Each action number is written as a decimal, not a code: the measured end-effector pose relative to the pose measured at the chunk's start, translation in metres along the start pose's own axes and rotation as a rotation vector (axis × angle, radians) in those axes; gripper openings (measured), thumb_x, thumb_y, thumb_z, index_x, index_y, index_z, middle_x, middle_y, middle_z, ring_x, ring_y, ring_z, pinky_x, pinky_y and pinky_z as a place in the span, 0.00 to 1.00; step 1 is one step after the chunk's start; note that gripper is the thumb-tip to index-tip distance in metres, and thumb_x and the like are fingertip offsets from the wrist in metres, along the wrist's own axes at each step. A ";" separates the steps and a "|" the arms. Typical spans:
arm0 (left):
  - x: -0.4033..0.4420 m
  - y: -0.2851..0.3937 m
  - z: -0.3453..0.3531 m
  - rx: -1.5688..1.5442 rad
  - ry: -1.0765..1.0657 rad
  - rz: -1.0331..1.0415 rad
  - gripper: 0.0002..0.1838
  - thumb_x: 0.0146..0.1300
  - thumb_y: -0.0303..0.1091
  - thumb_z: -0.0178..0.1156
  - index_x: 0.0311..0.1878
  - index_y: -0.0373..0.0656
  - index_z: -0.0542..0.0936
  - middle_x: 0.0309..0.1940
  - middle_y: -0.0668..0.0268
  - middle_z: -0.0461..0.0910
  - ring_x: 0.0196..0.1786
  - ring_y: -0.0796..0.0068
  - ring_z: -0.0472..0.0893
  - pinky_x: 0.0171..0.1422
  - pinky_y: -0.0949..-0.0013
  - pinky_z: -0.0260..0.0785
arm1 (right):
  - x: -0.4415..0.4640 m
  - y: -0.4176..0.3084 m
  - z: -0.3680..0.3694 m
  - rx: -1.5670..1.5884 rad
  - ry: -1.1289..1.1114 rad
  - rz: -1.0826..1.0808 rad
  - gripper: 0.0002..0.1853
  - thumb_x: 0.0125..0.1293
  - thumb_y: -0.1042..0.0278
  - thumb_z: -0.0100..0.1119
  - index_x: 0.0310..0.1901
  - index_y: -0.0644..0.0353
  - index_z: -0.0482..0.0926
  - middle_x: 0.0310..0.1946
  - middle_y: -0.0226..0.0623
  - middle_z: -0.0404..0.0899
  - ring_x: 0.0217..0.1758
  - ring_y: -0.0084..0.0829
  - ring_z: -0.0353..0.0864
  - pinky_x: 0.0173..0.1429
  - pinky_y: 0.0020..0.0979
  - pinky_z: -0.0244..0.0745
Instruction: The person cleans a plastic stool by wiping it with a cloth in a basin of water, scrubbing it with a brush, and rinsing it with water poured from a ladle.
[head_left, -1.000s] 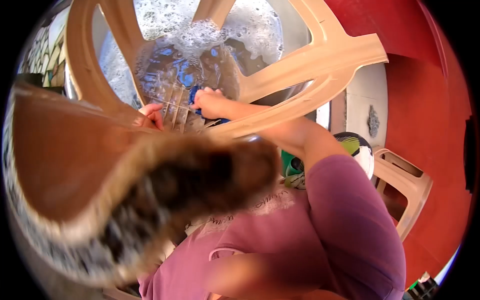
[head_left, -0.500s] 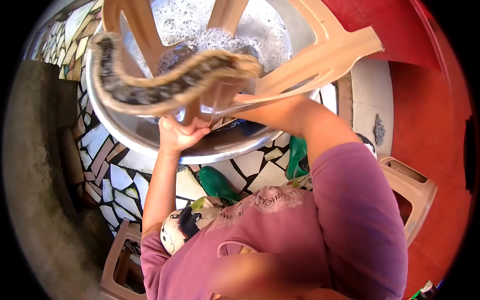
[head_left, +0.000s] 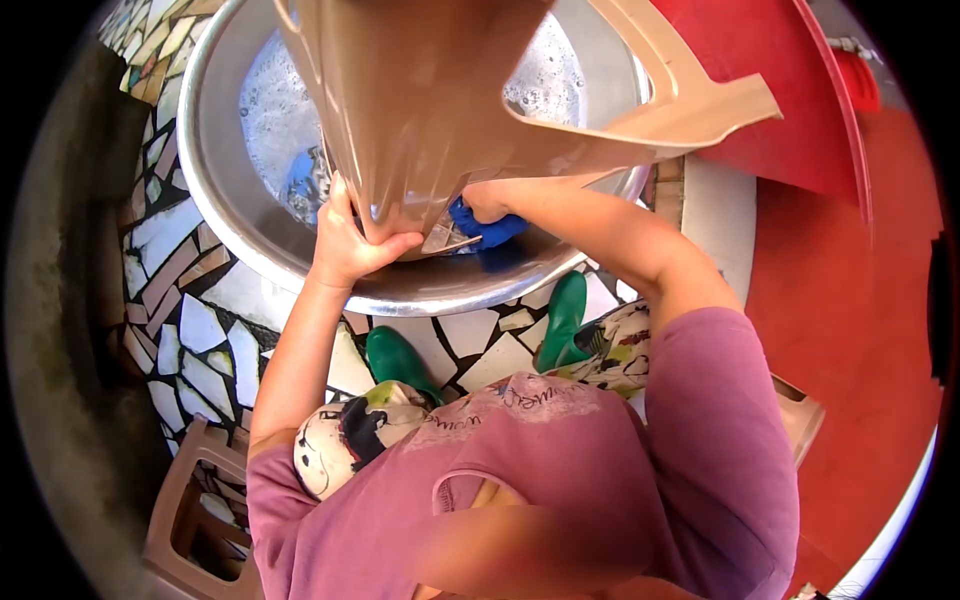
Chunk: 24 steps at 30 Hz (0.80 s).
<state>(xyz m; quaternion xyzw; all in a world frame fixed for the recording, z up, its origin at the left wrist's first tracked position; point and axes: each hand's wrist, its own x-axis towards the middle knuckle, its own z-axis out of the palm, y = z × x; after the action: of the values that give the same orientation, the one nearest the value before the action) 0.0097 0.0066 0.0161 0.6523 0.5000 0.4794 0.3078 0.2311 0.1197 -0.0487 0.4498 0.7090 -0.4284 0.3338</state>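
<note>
A tan plastic chair point(head_left: 410, 110) is tilted over a wide metal basin point(head_left: 225, 215) of foamy water, its broad panel facing me. My left hand point(head_left: 345, 245) grips the panel's lower end, thumb on the near side and fingers partly hidden behind it. Under the chair's right side, my right hand point(head_left: 488, 200) is closed on a bunched blue cloth point(head_left: 492, 230), close to the chair's lower edge. Whether the cloth touches the plastic I cannot tell. More blue and patterned fabric point(head_left: 303, 180) lies in the suds left of the chair.
Green boots point(head_left: 400, 360) stand on the broken-tile floor point(head_left: 200, 325) before the basin. Brown plastic seat frames point(head_left: 185, 490) show at lower left and right. A large red panel point(head_left: 760, 110) rises at the right beside red flooring point(head_left: 840, 330). A dark ledge point(head_left: 60, 300) runs along the left.
The chair has turned: its curved hollow edge with a dark inside is out of sight, and the broad panel faces me. My right hand and the blue cloth have come into view.
</note>
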 end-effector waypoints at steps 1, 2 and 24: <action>0.000 -0.002 -0.001 0.005 -0.013 -0.026 0.30 0.38 0.46 0.77 0.41 0.40 0.74 0.34 0.60 0.80 0.37 0.61 0.82 0.44 0.64 0.73 | 0.001 0.000 0.002 -0.027 0.019 -0.058 0.14 0.61 0.66 0.50 0.45 0.53 0.81 0.41 0.40 0.82 0.42 0.37 0.82 0.43 0.35 0.75; -0.002 -0.004 -0.002 0.011 -0.039 -0.051 0.36 0.36 0.47 0.78 0.46 0.40 0.72 0.39 0.58 0.80 0.40 0.59 0.82 0.47 0.64 0.73 | 0.004 0.000 0.007 -0.056 0.035 -0.119 0.14 0.61 0.66 0.50 0.46 0.54 0.81 0.42 0.41 0.82 0.43 0.38 0.81 0.44 0.35 0.74; 0.002 -0.006 -0.017 -0.090 -0.123 -0.218 0.49 0.33 0.50 0.79 0.58 0.37 0.68 0.48 0.55 0.78 0.52 0.59 0.79 0.58 0.63 0.68 | -0.029 -0.022 0.040 -0.272 0.474 -0.376 0.17 0.65 0.53 0.55 0.39 0.61 0.74 0.37 0.47 0.79 0.46 0.47 0.78 0.49 0.44 0.73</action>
<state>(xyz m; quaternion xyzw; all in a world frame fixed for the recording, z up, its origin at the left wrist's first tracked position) -0.0087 0.0090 0.0175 0.6079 0.5260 0.4240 0.4172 0.2257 0.0678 -0.0334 0.3493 0.8883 -0.2676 0.1316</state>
